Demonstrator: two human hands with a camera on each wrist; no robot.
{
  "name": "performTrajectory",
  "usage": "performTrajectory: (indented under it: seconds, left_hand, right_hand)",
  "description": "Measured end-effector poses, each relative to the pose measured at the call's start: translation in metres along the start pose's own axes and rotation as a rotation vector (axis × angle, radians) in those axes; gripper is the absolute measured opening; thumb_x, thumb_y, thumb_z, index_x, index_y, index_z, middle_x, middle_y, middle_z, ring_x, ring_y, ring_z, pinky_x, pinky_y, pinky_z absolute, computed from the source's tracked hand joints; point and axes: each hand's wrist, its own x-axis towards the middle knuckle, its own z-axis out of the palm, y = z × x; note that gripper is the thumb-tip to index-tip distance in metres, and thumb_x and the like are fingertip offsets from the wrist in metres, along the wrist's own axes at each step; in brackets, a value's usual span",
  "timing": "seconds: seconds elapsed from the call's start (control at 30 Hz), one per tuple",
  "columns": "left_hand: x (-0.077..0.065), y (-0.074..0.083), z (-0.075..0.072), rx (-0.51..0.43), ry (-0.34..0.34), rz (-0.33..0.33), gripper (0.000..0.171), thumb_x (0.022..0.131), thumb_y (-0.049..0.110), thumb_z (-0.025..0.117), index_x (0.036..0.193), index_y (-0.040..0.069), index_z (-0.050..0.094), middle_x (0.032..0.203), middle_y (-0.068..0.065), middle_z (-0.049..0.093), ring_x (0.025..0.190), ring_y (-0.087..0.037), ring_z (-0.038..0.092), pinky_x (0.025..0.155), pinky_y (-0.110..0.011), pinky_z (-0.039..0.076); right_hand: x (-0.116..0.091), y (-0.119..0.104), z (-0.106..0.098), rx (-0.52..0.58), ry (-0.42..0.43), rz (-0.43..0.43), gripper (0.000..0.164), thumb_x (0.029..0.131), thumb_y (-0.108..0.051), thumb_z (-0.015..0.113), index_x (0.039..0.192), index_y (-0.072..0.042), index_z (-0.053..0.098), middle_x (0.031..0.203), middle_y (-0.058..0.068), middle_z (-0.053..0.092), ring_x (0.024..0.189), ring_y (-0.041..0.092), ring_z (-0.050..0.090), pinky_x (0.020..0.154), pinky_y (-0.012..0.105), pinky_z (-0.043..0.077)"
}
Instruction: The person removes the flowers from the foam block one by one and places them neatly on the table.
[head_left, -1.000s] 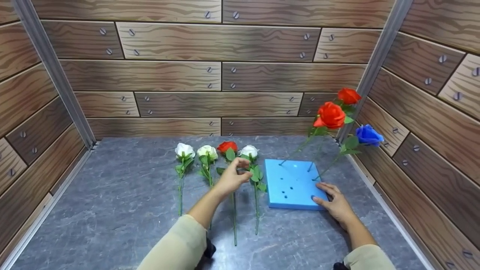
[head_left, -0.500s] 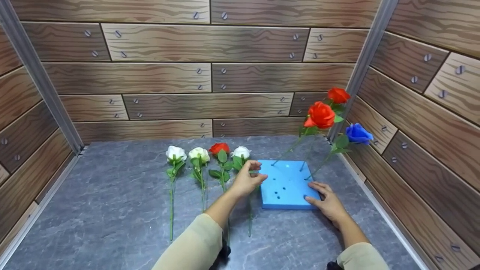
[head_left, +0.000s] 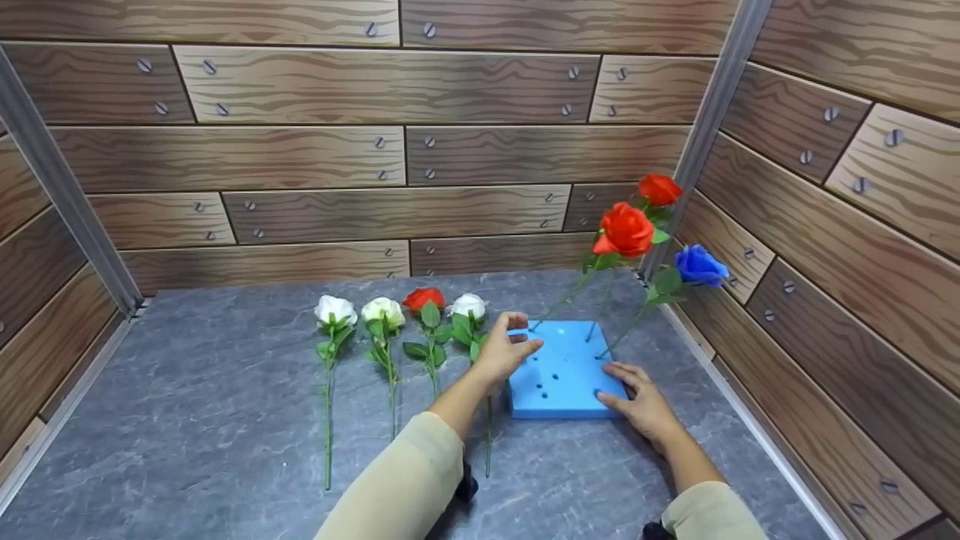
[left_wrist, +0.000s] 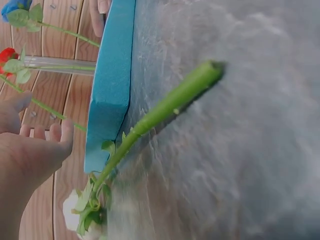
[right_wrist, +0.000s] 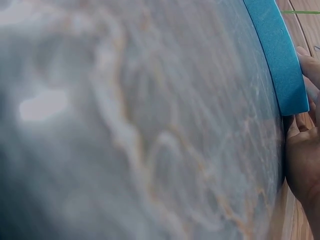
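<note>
3 roses (head_left: 626,229) in blue block (head_left: 576,382), right grip (head_left: 646,409) around its edge, left grip (head_left: 501,354) loose and empty

Lying red rose (head_left: 430,316) partly hidden behind left sleeve (head_left: 405,476), blue block (right_wrist: 278,55) cut off, tabletop (right_wrist: 150,150) blurred in right wrist view

Stems (head_left: 560,302) obstruct the blue block's (head_left: 574,379) rear; its front allows passage.

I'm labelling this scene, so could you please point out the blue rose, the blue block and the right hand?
Blue rose (head_left: 699,265): head view, on its petals.
Blue block (head_left: 576,366): head view, bare part of its top face.
Right hand (head_left: 643,406): head view, back of the hand.
</note>
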Motion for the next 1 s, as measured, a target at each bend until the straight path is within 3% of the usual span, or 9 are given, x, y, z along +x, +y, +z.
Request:
performTrajectory:
  seconds: [0.53,0.73,1.0]
  left_hand:
    - [0.032,-0.011,0.020,0.066,0.075,-0.005,0.045,0.102,0.014,0.076,0.143,0.009,0.056,0.151,-0.016,0.058,0.146,-0.033,0.053,0.117,-0.046,0.054]
    - [0.038,-0.018,0.027,0.050,0.079,-0.009,0.048,0.102,0.011,0.075,0.145,0.009,0.054,0.153,-0.017,0.056,0.145,-0.033,0.053,0.117,-0.046,0.052]
    - [0.043,-0.018,0.034,0.082,0.077,-0.049,0.055,0.105,0.015,0.073,0.156,0.011,0.053,0.165,-0.015,0.052,0.158,-0.034,0.045,0.127,-0.049,0.045]
  right_hand:
    - [-0.001,0.001,0.002,0.020,0.004,0.002,0.068,0.101,-0.024,0.079,0.159,-0.002,0.052,0.170,0.021,0.036,0.164,0.044,0.028,0.136,0.057,0.025]
    - [-0.002,0.002,0.003,0.023,0.000,0.022,0.068,0.101,-0.024,0.080,0.159,-0.003,0.052,0.171,0.019,0.036,0.166,0.042,0.027,0.137,0.054,0.024]
    - [-0.004,-0.001,-0.001,0.032,-0.002,0.034,0.069,0.102,-0.025,0.079,0.160,-0.003,0.050,0.173,0.018,0.033,0.167,0.043,0.023,0.137,0.055,0.024]
